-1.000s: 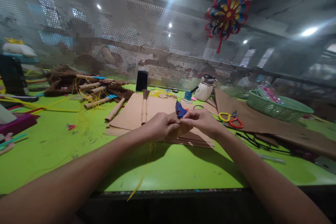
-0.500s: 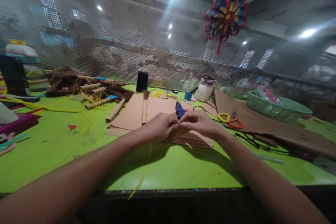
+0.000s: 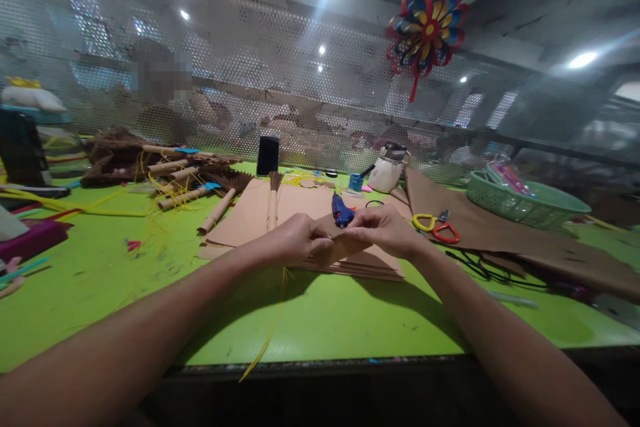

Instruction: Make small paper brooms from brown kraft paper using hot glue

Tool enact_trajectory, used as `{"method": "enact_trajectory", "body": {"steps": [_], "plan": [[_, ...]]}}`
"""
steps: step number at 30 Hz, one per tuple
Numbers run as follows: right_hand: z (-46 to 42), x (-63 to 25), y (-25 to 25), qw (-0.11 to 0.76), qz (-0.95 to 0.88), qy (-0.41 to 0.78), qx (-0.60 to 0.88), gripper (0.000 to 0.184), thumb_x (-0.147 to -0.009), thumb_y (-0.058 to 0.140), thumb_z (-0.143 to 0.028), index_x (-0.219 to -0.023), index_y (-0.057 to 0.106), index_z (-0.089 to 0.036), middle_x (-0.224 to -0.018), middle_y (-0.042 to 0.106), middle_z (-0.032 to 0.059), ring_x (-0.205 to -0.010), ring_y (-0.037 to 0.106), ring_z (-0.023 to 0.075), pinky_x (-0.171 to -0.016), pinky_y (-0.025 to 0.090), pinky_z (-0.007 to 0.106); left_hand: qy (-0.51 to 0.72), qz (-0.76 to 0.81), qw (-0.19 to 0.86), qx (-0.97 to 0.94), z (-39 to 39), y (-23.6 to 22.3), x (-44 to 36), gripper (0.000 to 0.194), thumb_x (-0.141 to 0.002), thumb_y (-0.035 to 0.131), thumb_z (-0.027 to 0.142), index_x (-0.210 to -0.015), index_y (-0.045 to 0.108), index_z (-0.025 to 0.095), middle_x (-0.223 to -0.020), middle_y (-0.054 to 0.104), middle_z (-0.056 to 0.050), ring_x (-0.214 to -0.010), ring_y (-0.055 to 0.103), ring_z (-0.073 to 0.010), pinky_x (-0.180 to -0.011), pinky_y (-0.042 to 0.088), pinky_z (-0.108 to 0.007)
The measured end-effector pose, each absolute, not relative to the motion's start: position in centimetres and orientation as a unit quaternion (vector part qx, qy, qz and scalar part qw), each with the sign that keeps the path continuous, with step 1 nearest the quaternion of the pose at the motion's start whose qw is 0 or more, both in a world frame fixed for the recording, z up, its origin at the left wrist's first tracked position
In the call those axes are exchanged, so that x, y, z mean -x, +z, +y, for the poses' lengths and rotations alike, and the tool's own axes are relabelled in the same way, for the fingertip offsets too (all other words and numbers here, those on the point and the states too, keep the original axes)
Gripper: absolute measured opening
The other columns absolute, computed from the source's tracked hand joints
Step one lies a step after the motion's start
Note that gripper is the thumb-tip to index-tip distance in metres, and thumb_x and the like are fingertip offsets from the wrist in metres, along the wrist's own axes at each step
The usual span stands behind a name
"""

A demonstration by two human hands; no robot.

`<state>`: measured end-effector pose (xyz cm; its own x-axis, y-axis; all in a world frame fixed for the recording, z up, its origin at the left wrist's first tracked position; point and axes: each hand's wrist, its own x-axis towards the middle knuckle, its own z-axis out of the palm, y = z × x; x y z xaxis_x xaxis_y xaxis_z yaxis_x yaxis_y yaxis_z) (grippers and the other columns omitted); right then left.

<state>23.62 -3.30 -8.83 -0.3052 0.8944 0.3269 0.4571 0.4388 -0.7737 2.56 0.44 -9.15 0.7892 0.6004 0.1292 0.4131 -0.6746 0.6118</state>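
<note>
My left hand (image 3: 297, 238) and my right hand (image 3: 384, 229) come close together over a stack of brown paper sheets (image 3: 245, 213). Between them they pinch a piece of brown paper (image 3: 347, 250) along its upper edge, thumbs on top; its lower part hangs toward me. Just beyond the fingers lies a blue hot glue gun (image 3: 343, 211). Left of the hands, a rolled paper tube with a fringed end (image 3: 273, 203) rests on the sheets. Yellow strands (image 3: 260, 353) trail from beneath my left wrist over the table's front edge.
More rolled tubes (image 3: 183, 197) with yellow strands lie at the left. Scissors (image 3: 435, 225) with yellow and red handles, black cord (image 3: 493, 272) and a green basket (image 3: 527, 199) are at the right. A phone (image 3: 268, 155) and a white jug (image 3: 387, 169) stand behind.
My hands have moved slightly apart, and the brown paper piece between them now shows more of its surface. The view has shifted a little.
</note>
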Motion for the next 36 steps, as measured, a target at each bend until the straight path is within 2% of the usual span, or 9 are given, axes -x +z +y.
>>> {"method": "enact_trajectory", "body": {"steps": [4,9,14,20,26,31,36], "plan": [[-3.2,-23.9,-8.7,0.381,-0.757,0.293,0.442,0.022,-0.070,0.067,-0.035,-0.068,0.067,-0.013,-0.062,0.060,0.0030,-0.058,0.050,0.0114,-0.053,0.040,0.024,0.166,0.284,0.333,-0.884,0.6,-9.1,-2.4,0.029,-0.078,0.050,0.035,-0.065,0.066,0.013,-0.058,0.059,0.000,-0.053,0.045,-0.0099,-0.052,0.031,-0.022],[-3.2,-24.0,-8.7,0.382,-0.750,0.310,0.442,0.025,-0.068,0.068,-0.036,-0.067,0.067,-0.011,-0.060,0.058,0.0021,-0.056,0.049,0.0103,-0.051,0.041,0.023,0.162,0.289,0.443,-0.833,0.1,-8.4,-2.1,0.030,-0.073,0.059,0.037,-0.055,0.061,0.013,-0.048,0.050,0.002,-0.047,0.038,-0.0080,-0.047,0.028,-0.022],[-3.0,-24.2,-8.8,0.397,-0.731,0.349,0.432,0.027,-0.068,0.069,-0.037,-0.070,0.068,-0.010,-0.059,0.057,0.0021,-0.053,0.049,0.0091,-0.049,0.041,0.022,0.163,0.299,0.522,-0.782,0.2,-8.6,-1.9,0.030,-0.070,0.063,0.040,-0.057,0.060,0.013,-0.050,0.050,0.002,-0.045,0.038,-0.0075,-0.045,0.030,-0.022],[-2.7,-24.3,-9.0,0.417,-0.709,0.357,0.442,0.031,-0.062,0.074,-0.040,-0.065,0.068,-0.010,-0.054,0.057,0.0019,-0.048,0.047,0.0086,-0.045,0.039,0.022,0.186,0.324,0.454,-0.809,0.8,-9.0,-2.1,0.031,-0.069,0.064,0.043,-0.060,0.064,0.013,-0.053,0.056,0.001,-0.047,0.043,-0.0076,-0.045,0.032,-0.020],[-2.4,-24.1,-9.1,0.452,-0.651,0.379,0.478,0.031,-0.053,0.079,-0.038,-0.057,0.065,-0.010,-0.049,0.055,0.0007,-0.044,0.045,0.0075,-0.042,0.035,0.022,0.157,0.309,0.430,-0.834,0.9,-8.7,-2.0,0.034,-0.076,0.056,0.045,-0.069,0.065,0.012,-0.058,0.063,-0.003,-0.050,0.050,-0.0099,-0.050,0.036,-0.021],[-2.3,-24.8,-8.8,0.441,-0.658,0.400,0.461,0.028,-0.060,0.075,-0.037,-0.061,0.067,-0.011,-0.046,0.054,-0.0001,-0.043,0.042,0.0067,-0.043,0.030,0.022,0.160,0.276,0.420,-0.850,1.5,-8.9,-1.8,0.032,-0.078,0.054,0.043,-0.073,0.063,0.013,-0.062,0.064,-0.003,-0.057,0.054,-0.0123,-0.057,0.038,-0.024],[-2.7,-25.4,-8.1,0.396,-0.693,0.397,0.453,0.024,-0.068,0.069,-0.036,-0.063,0.067,-0.012,-0.049,0.052,-0.0017,-0.046,0.042,0.0062,-0.046,0.030,0.022,0.156,0.289,0.401,-0.855,2.2,-9.2,-1.5,0.033,-0.079,0.053,0.046,-0.071,0.061,0.014,-0.062,0.063,-0.002,-0.056,0.051,-0.0114,-0.056,0.035,-0.024]]}}
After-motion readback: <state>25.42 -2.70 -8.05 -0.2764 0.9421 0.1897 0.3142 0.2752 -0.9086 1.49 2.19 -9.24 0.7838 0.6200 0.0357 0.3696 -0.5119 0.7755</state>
